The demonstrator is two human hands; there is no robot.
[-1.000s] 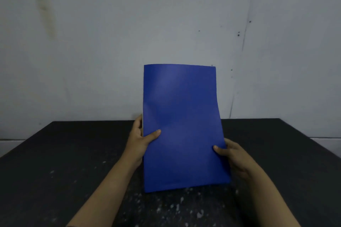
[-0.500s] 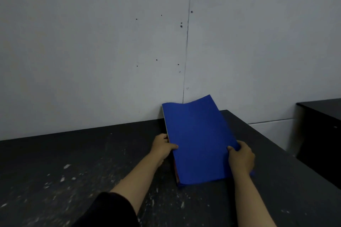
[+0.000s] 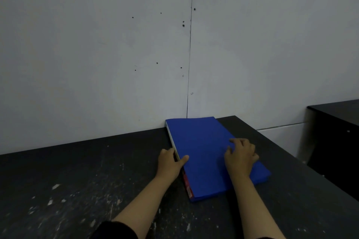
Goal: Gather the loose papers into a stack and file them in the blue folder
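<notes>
The blue folder (image 3: 202,147) lies flat and closed on the black table (image 3: 87,176), its far end against the wall. White paper edges and a red strip show along its left side. My left hand (image 3: 170,163) grips the folder's left edge, thumb on the cover and fingers on the side. My right hand (image 3: 240,155) rests on top of the cover near its right side, fingers bent and spread, holding nothing.
A pale wall (image 3: 116,54) with a vertical seam rises right behind the table. The table's right edge runs just past the folder. A second black table (image 3: 338,122) stands across a gap on the right. White paint flecks mark the tabletop.
The folder went from held upright in the air to lying flat on the table by the wall. My right hand moved from its edge onto the cover. The view swung to the right.
</notes>
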